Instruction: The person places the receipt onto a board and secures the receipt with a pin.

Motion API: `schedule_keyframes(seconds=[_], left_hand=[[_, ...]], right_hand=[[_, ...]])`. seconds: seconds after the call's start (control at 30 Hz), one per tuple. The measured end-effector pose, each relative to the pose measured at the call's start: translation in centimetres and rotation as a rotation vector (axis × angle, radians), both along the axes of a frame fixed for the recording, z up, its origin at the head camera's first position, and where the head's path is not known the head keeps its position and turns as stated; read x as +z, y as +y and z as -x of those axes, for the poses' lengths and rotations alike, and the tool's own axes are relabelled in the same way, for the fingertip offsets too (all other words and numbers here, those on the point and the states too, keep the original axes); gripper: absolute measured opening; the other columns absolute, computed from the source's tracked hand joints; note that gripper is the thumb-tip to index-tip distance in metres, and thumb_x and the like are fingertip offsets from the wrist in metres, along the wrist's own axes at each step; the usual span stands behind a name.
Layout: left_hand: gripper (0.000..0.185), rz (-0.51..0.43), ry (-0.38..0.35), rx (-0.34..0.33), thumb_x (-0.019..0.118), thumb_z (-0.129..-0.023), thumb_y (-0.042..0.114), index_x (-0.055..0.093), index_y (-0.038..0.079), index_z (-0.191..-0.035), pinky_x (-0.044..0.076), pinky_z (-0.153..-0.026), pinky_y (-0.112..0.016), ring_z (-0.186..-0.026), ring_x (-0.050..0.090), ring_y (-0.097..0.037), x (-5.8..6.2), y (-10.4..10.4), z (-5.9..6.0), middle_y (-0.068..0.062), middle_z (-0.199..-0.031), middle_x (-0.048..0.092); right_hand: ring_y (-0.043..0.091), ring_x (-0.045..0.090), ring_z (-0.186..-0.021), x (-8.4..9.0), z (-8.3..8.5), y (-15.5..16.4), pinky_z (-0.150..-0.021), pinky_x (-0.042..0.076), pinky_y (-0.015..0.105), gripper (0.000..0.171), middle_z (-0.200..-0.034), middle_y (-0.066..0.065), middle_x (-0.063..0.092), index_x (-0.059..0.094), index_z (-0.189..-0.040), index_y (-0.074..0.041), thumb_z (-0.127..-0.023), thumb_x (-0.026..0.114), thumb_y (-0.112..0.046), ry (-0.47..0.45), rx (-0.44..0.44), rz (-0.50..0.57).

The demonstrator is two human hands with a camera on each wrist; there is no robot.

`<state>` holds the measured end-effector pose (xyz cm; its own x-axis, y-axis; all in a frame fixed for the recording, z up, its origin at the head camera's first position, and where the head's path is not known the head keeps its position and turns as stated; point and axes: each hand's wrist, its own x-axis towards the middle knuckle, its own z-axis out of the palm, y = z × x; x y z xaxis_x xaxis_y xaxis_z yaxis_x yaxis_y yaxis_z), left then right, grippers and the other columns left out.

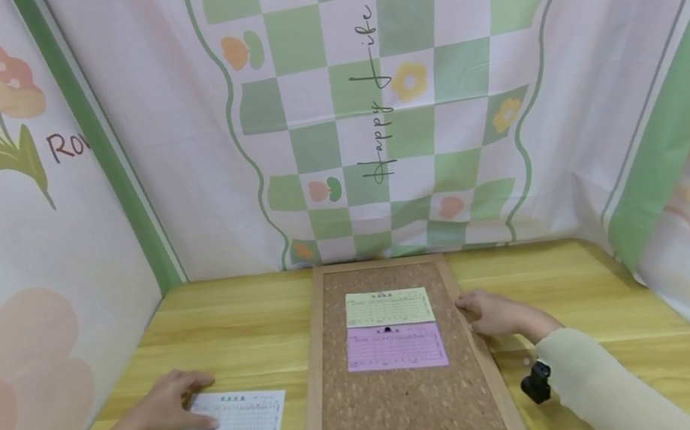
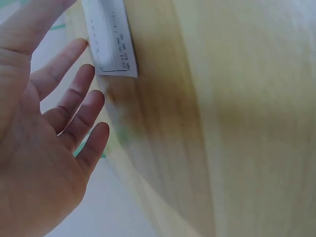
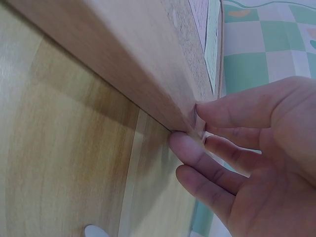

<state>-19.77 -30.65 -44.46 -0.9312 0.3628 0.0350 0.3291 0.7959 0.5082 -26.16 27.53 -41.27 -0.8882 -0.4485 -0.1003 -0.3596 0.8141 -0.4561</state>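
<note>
My left hand (image 1: 162, 413) hovers over a white printed slip (image 1: 251, 413) on the table, with its fingers spread and relaxed. In the left wrist view, the fingertips are near the edge of the slip (image 2: 111, 39), and nothing is held. A wood-framed cork board (image 1: 412, 409) lies in the middle. On it are a pale yellow printed slip (image 1: 388, 308) and, just below, a purple one (image 1: 395, 352). A black pin (image 1: 388, 329) shows at the top of the purple slip. My right hand (image 1: 499, 315) grips the board's right frame edge (image 3: 163, 94) between thumb and curled fingers.
The board lies on a wood-grain table (image 1: 233, 325) that reaches back to a green-and-white checked cloth (image 1: 358, 91). Printed cloths also hang at both sides. A small pale object (image 3: 96, 231) is on the table near my right wrist.
</note>
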Motion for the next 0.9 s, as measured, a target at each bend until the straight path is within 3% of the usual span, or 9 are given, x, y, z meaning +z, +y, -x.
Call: schedule_keyframes(seconds=[0.5,0.9], left_hand=[[0.069,-0.016,-0.086,0.025,0.091,-0.070,0.033,0.062,0.003,-0.126,0.038,-0.098,-0.066,-0.114,0.050,-0.042,0.26,-0.08,0.10,-0.017,-0.122,0.058],[0.052,-0.066,-0.131,-0.029,0.091,-0.072,0.022,0.064,0.005,-0.113,0.046,-0.089,-0.046,-0.097,0.052,-0.022,0.56,0.27,0.56,-0.003,-0.104,0.058]], right_hand=[[0.059,0.033,-0.132,0.22,-0.27,0.04,-0.107,0.031,0.065,0.052,-0.140,0.044,0.038,0.042,-0.136,0.023,-0.090,0.060,0.005,-0.007,-0.003,0.008],[0.058,0.032,-0.133,0.19,-0.14,-0.13,-0.108,0.031,0.065,0.053,-0.142,0.043,0.037,0.041,-0.138,0.022,-0.092,0.060,0.005,-0.025,-0.009,0.012]])
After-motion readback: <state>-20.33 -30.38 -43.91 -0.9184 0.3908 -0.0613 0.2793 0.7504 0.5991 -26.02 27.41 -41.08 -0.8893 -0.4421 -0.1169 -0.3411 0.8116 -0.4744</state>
